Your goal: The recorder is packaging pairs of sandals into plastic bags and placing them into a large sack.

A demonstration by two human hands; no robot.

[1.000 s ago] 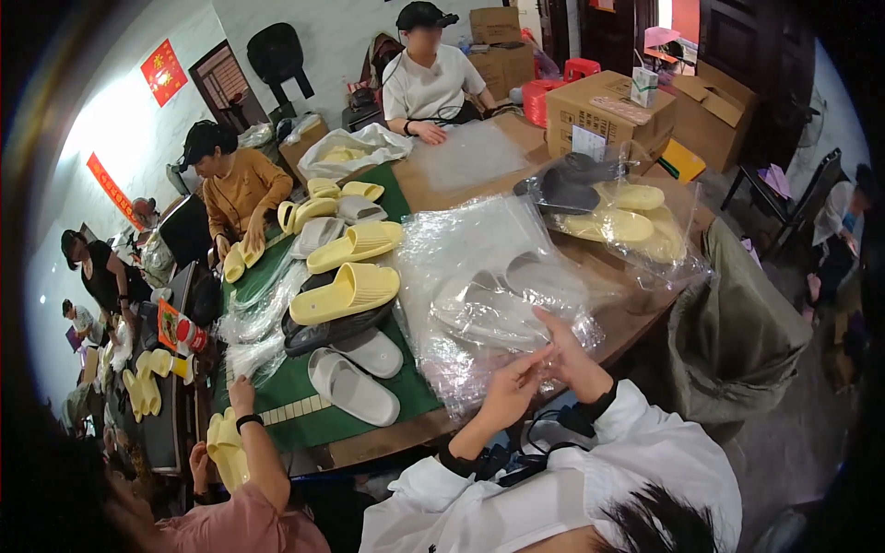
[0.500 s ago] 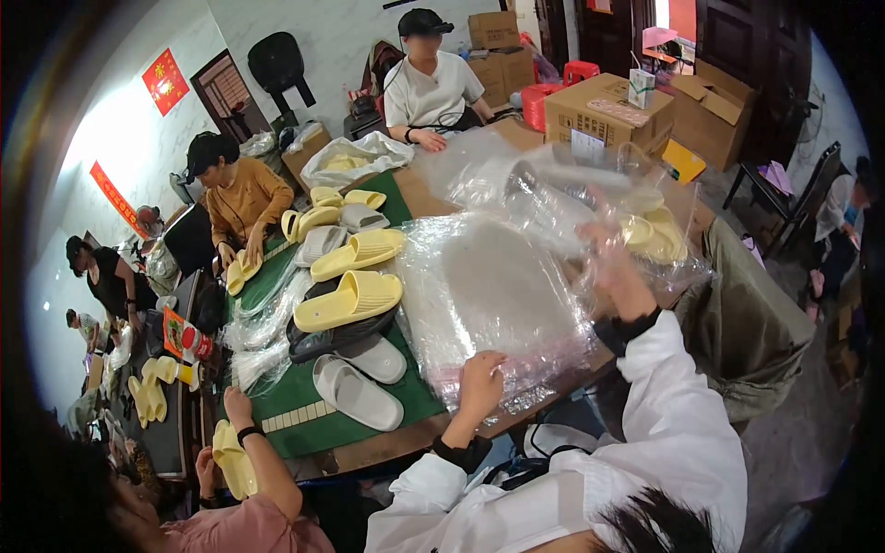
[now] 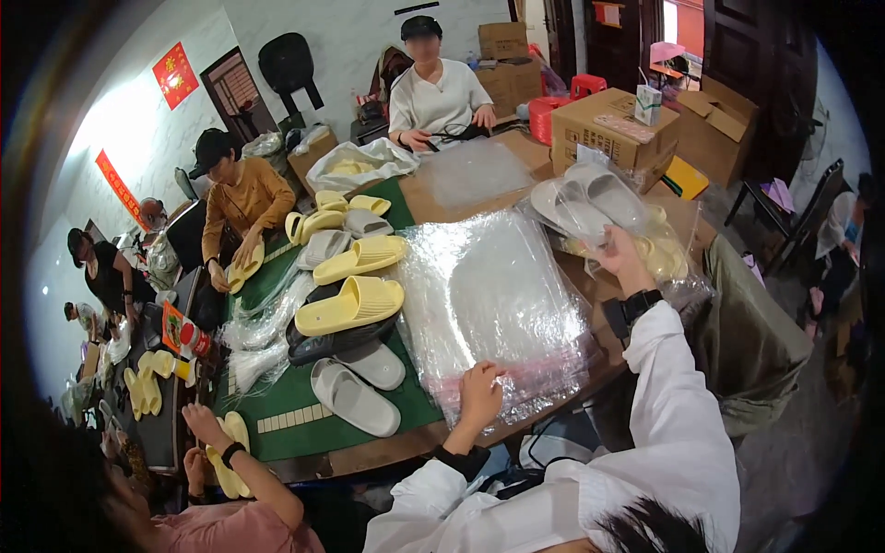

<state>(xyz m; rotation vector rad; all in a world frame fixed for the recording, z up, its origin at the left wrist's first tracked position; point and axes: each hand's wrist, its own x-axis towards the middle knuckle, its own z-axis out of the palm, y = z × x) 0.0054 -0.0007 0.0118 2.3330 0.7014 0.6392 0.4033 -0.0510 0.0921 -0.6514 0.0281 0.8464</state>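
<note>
A pair of light grey slippers in a clear plastic bag (image 3: 604,195) lies at the right of the table, on top of bagged yellow slippers (image 3: 662,253). My right hand (image 3: 619,251) is closed on the near edge of that grey pair's bag. In front of me is a broad stack of clear plastic bags (image 3: 493,304) with a pinkish near edge. Over that edge rests my left hand (image 3: 481,394), its fingers curled; whatever is between them, if anything, is hidden. Loose grey slippers (image 3: 358,398) and yellow slippers (image 3: 350,307) stand left of the stack.
A cardboard box (image 3: 616,124) with a drink carton on it stands at the far right. A flat clear bag (image 3: 475,173) lies at the far side. Co-workers sit across the table and at the left; one touches yellow slippers (image 3: 245,267). A white sack (image 3: 355,166) stands beyond the slippers.
The bagged grey slippers, blurred and higher over the table before, now rest on the bagged yellow ones at the right. A flat clear bag shows at the far side. My left hand stays nearly in place.
</note>
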